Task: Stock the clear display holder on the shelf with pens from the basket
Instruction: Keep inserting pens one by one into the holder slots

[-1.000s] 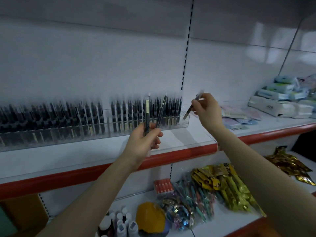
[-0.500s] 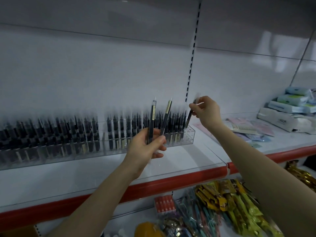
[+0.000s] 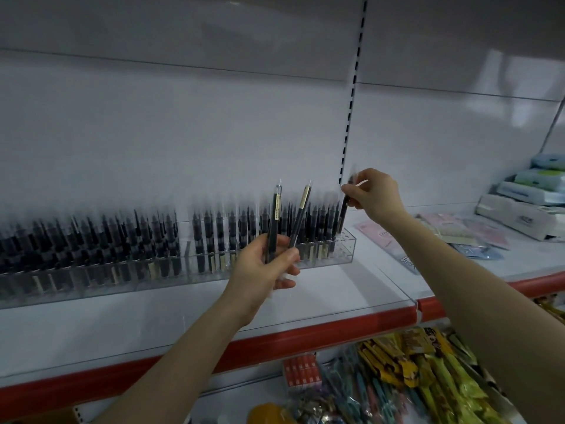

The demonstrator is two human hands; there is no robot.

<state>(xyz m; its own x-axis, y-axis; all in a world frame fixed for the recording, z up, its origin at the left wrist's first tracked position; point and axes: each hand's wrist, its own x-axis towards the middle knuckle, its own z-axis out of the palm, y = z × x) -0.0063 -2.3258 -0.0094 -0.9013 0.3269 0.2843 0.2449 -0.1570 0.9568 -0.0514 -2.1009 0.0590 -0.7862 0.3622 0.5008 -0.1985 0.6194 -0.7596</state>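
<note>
R hand (image 3: 377,194) pinches pen (image 3: 343,214) at holder (image 3: 336,255) (L hand (image 3: 263,267) grips 2 pens (image 3: 273,218)).

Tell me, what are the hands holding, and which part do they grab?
The left hand grips two dark pens by their lower halves. The right hand pinches a third pen near its top, over the clear holder.

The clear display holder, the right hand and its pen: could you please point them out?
clear display holder (image 3: 347,249), head view, empty right end.
right hand (image 3: 377,194), head view, back of hand.
pen (image 3: 343,213), head view, lower dark barrel.
</note>
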